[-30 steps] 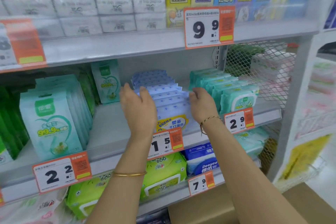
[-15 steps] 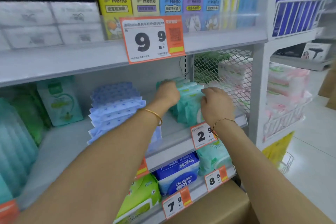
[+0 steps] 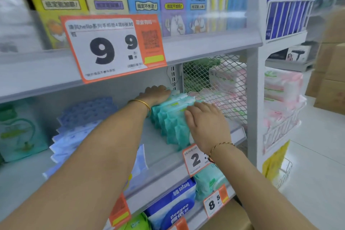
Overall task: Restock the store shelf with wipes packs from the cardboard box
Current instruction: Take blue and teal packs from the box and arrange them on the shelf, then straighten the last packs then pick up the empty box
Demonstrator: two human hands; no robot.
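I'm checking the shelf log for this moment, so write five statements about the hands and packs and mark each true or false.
1. Both hands are on the row of teal wipes packs. True: the left hand is at the back of the row, the right hand at its front.
2. The right hand holds a blue pack. False: it rests on the teal row.
3. The blue packs stand left of the teal row. True.
4. The big price tag on the upper shelf edge reads 2.9. False: it reads 9.9.
5. Both wrists are bare. False: each wears a bracelet.
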